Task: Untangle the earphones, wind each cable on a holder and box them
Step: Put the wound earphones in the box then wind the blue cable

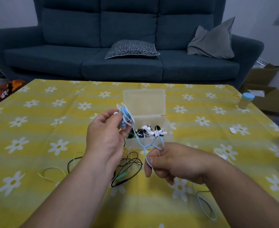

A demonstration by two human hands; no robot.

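– holding the white holder (126, 115) pinched in my left hand (105, 134), above the table's (36, 129) middle; blue cable (141, 143) partly wound on it.
– right hand?
– right hand (173, 162) pinches the cable's loose run, just beside the open box (167, 139). black and green cables (130, 163) lie tangled on the table toward its near edge.

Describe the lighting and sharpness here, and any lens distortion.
Head view: dim, even indoor light, no glare; wide-angle lens bows the yellow daisy-print tablecloth and dark blue fabric sofa; thin light-blue earphone cable looks slightly soft.
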